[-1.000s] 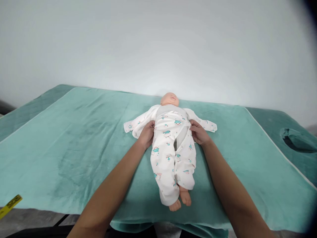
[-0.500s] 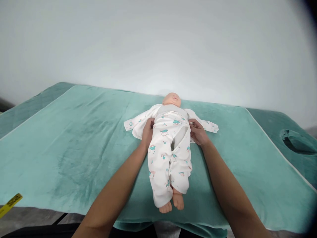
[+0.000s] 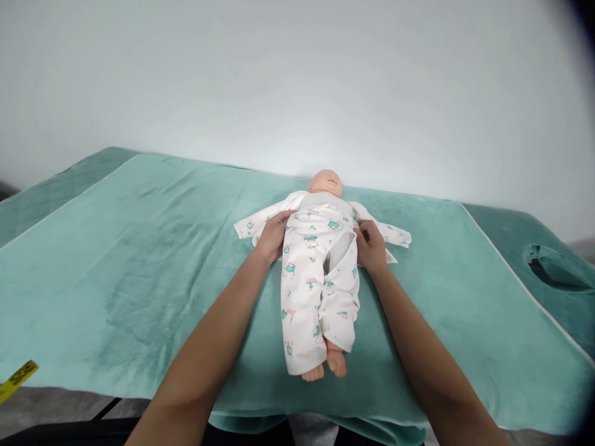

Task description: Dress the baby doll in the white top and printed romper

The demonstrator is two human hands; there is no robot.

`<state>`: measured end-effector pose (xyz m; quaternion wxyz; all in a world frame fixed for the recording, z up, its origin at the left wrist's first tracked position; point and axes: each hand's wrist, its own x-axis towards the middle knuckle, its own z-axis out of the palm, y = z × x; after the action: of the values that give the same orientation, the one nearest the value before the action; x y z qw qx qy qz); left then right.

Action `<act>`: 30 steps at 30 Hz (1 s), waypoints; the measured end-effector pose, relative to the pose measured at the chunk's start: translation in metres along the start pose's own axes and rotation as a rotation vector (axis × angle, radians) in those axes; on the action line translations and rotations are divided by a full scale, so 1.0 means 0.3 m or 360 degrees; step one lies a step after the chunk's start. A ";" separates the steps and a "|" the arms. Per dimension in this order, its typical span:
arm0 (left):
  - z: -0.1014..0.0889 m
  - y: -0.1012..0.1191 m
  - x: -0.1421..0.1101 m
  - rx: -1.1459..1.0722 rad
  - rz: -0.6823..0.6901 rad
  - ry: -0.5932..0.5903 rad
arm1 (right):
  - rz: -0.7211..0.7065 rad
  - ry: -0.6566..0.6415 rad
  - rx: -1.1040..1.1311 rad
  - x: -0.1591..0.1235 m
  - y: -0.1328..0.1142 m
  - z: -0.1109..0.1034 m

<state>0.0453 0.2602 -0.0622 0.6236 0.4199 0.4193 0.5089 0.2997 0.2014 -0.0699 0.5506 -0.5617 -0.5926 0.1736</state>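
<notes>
A baby doll (image 3: 326, 182) lies on its back, head away from me, on a green bed cover. White printed baby pants (image 3: 304, 297) cover its legs and reach high over its belly; both bare feet (image 3: 336, 363) show at the cuffs. Spread under its torso is a matching white jacket (image 3: 395, 234), sleeves out to both sides. At the left edge of the waistband, my left hand (image 3: 274, 236) is closed on the pants, thumb hidden. My right hand (image 3: 370, 243) grips their right edge with curled fingers, beside a gap in the cloth at the crotch.
The green cover (image 3: 139, 266) stretches wide to both sides over a padded bed, with a pale wall (image 3: 297, 93) behind. An oval opening (image 3: 558, 267) is at the bed's right end. A yellow printed strip (image 3: 18, 381) shows at lower left.
My left hand has shifted upward, its fingers now over the waistband's edge. My right hand's fingers have curled more. The doll's feet and the pants' legs have moved slightly away from me.
</notes>
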 end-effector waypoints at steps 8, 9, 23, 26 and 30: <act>0.024 -0.010 -0.016 0.0749 0.0607 0.0509 | 0.0326 0.0171 -0.0140 0.076 -0.026 0.081; 0.024 0.002 -0.039 0.0813 0.0634 0.0570 | 0.0303 0.0204 -0.0199 0.061 -0.042 0.078; 0.088 0.019 -0.823 0.2109 0.0906 -0.0672 | -0.0141 -0.0693 -0.0543 -0.683 -0.360 -0.126; 0.126 0.016 -0.832 0.2308 0.0940 -0.0674 | -0.0105 -0.0676 -0.0492 -0.676 -0.339 -0.119; 0.125 0.031 -0.859 0.2109 0.0955 -0.0727 | -0.0143 -0.0792 -0.0186 -0.708 -0.367 -0.189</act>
<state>0.0447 0.0034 -0.0178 0.1474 0.8973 0.3655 0.1990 0.2451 -0.0382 -0.0575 0.3616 -0.5058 -0.7432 0.2472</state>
